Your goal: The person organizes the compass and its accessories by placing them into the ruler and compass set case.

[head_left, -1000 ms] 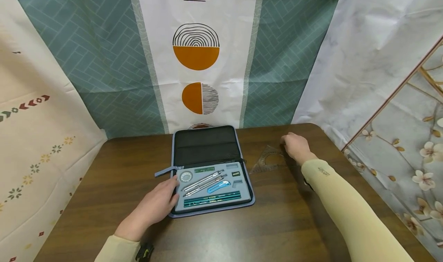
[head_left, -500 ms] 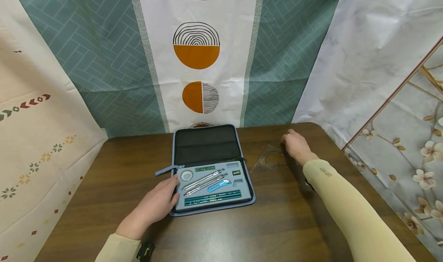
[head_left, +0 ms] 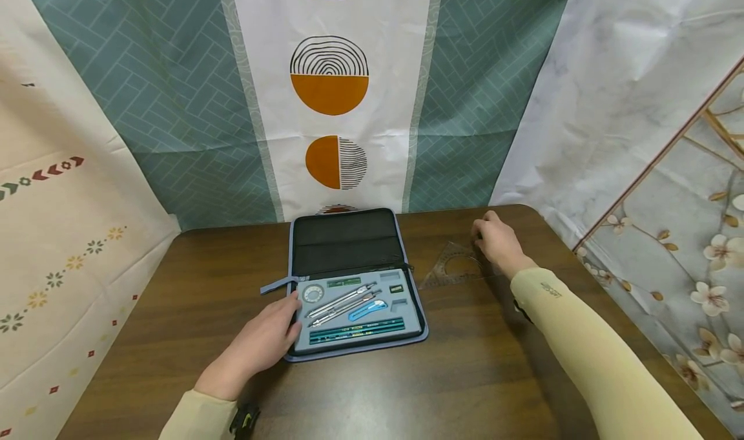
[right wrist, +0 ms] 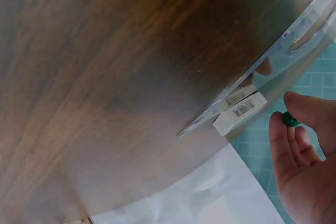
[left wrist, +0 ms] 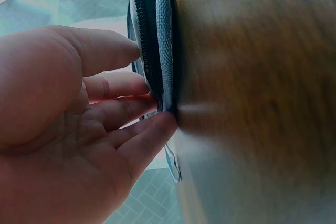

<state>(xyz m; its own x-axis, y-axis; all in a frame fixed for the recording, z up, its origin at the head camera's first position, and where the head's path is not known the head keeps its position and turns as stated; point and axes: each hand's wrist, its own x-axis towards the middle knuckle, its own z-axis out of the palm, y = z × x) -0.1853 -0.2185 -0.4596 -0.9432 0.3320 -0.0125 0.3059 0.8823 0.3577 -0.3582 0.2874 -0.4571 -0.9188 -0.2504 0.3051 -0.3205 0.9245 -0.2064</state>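
Observation:
My left hand (head_left: 261, 336) rests against the left edge of an unzipped blue case (head_left: 423, 336); in the left wrist view its extended fingers touch the zipper side. The grey tray in the case holds two green pencils (head_left: 357, 331), silver compasses (head_left: 343, 303), a blue box cutter (head_left: 367, 310), a round white disc (head_left: 313, 293) and small green pieces. Farther right, my right hand (head_left: 498, 241) pinches a small round green object (right wrist: 290, 119) between thumb and finger. Near it are a clear set square (head_left: 453, 264) and a white block with a barcode (right wrist: 242, 112).
The brown wooden table (head_left: 453, 375) ends at patterned cloth hangings (head_left: 337, 123) behind and on both sides. A blue strap (head_left: 276, 288) sticks out left from the case. The case's black lid (head_left: 349, 243) lies folded back toward the far edge.
My right hand has shifted very slightly, its fingers a little higher in the head view. The left hand and the case stay in place.

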